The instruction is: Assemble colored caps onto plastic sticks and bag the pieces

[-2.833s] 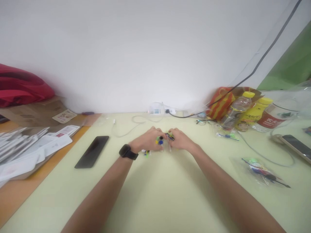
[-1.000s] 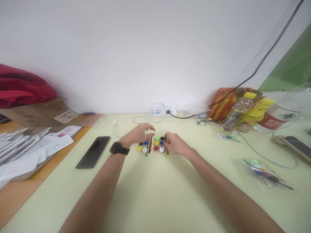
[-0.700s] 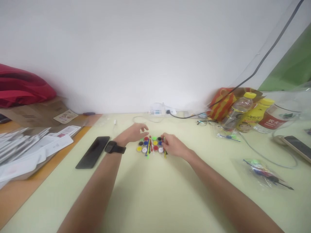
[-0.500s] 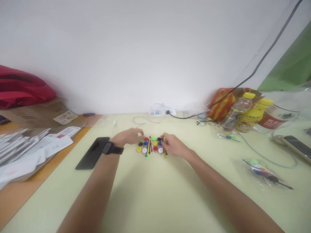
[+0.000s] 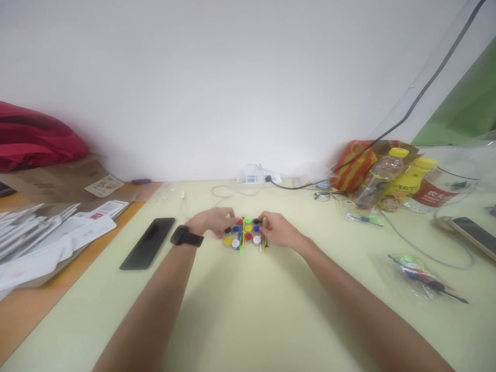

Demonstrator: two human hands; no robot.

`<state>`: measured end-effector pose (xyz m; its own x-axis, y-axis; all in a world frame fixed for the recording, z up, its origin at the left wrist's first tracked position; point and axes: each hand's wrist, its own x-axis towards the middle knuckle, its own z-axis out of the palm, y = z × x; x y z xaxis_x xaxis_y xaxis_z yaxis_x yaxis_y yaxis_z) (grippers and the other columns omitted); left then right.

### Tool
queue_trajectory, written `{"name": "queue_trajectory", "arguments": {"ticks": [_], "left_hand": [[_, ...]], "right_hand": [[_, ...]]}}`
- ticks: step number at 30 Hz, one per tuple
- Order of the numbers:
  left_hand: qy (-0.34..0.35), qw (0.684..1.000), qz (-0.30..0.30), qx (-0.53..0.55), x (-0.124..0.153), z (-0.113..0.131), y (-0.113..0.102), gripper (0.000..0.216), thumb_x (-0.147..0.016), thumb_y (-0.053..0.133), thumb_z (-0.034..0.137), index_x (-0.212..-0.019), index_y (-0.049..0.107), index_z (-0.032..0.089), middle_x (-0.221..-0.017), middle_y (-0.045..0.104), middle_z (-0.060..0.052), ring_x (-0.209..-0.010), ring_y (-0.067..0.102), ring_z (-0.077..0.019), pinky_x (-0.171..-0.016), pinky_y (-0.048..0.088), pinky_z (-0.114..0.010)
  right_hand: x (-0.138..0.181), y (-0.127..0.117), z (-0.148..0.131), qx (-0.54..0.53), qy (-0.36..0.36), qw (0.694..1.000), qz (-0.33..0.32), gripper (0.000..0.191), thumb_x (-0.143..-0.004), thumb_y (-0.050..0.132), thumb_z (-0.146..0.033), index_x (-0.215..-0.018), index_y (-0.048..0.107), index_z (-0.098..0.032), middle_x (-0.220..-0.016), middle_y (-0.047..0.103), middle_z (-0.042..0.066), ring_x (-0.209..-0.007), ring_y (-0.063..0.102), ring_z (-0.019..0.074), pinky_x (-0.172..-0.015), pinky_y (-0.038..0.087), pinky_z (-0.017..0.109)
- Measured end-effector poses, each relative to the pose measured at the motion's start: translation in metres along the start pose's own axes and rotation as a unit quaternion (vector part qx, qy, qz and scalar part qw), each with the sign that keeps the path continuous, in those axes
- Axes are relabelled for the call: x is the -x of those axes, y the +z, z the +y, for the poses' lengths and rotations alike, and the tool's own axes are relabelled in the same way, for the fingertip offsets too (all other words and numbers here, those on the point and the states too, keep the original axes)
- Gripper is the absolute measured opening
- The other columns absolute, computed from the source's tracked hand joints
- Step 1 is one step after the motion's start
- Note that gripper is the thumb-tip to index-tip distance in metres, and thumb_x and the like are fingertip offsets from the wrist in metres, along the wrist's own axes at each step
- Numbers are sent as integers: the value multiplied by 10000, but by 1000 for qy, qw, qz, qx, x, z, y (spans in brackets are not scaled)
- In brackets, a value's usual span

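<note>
Across the pale worktop [image 5: 248, 310], 2 groups of coloured discs [image 5: 248, 228] are lying between the left hand [image 5: 214, 221] and right hand [image 5: 282, 230], whose fingers are resting half-curled at the edges; I can't tell what they're gripping.

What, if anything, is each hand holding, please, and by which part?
Left hand and right hand are at the outer sides of the colored discs; any hold can't be confirmed.

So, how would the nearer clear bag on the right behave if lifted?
The clear bag probably flops, since its film looks thin and creased. It's likely light, holding small coloured pieces. The long dark piece might keep part of it straight.
</note>
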<state>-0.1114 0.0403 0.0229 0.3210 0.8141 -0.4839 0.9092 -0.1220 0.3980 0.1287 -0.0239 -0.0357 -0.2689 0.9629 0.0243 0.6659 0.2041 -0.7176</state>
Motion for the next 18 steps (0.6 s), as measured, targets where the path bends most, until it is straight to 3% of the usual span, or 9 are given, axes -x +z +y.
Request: {"name": "queue_trajectory", "arguments": {"ticks": [3, 6, 9, 14, 18], "left_hand": [[26, 997, 44, -65, 1, -1, -2, 536, -866, 540, 624, -1215, 626, 227, -1080, 748, -91, -813, 742, -254, -747, 553, -337], [124, 979, 131, -93, -3, 4, 3, 513, -895, 522, 537, -1266, 647, 207, -1174, 719, -122, -1051, 691, -283, -888, 532, -358], [208, 959, 172, -90, -6, 12, 13, 445, -928, 482, 478, -1193, 713, 206, -1234, 699, -119, -1172, 630, -297, -998, 493, -386], [249, 955, 139, -82, -7, 22, 23, 351, -930, 484, 392, -998, 786, 227, -1078, 761, -97, -1111, 654, -307, -936, 508, -381], [247, 957, 128, -79, -7, 18, 18, 368, -944, 485, 436, -1043, 774, 230, -1104, 763, -83, -1098, 668, -295, -954, 508, -380]], "right_hand": [[1, 0, -1, -8, 1, 1000, -10, 196, -905, 603, -163, -1096, 630, -197, -819, 682, 2, -678, 606, 141, -588, 421, 243], [2, -3, -4, -2, -9, 1000, -13, 190, -926, 595, -209, -1113, 628, -197, -841, 678, 10, -705, 609, 151, -624, 435, 258], [4, -7, -6, 26, -61, 998, -14, 247, -919, 648, -331, -1130, 642, -204, -982, 671, 45, -844, 627, 181, -729, 461, 288], [7, -10, -8, 60, -112, 991, -44, 444, -822, 763, -470, -1161, 635, -215, -1054, 599, 50, -924, 616, 207, -802, 469, 314], [8, -9, -7, 69, -108, 991, -48, 421, -836, 756, -453, -1156, 619, -215, -1060, 575, 48, -918, 615, 205, -800, 473, 315]]}}
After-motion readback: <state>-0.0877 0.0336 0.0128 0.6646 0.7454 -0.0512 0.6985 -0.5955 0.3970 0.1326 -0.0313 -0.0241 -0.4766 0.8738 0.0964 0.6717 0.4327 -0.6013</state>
